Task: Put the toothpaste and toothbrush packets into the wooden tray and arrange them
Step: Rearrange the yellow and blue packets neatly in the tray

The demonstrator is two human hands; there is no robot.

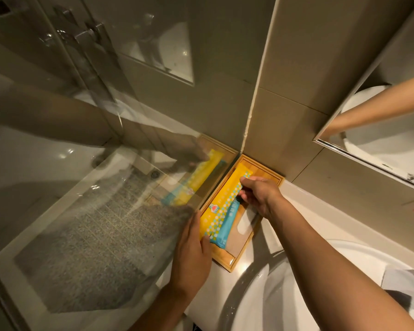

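Observation:
A wooden tray [270, 176] sits in the corner of the counter against the tiled wall and a glass panel. Inside it lies a long yellow packet [226, 200] with a dotted pattern. Beside it on the right is a light blue packet [228, 223], then a clear brownish packet [243, 225]. My right hand [261, 194] pinches the far end of the yellow packet. My left hand [191, 254] holds the near ends of the yellow and blue packets at the tray's left edge.
A white washbasin [308, 290] curves at the lower right, close to the tray. The glass shower panel [105, 211] on the left mirrors the tray and hands. A mirror [380, 130] hangs on the tiled wall at right. White counter [304, 201] runs behind the basin.

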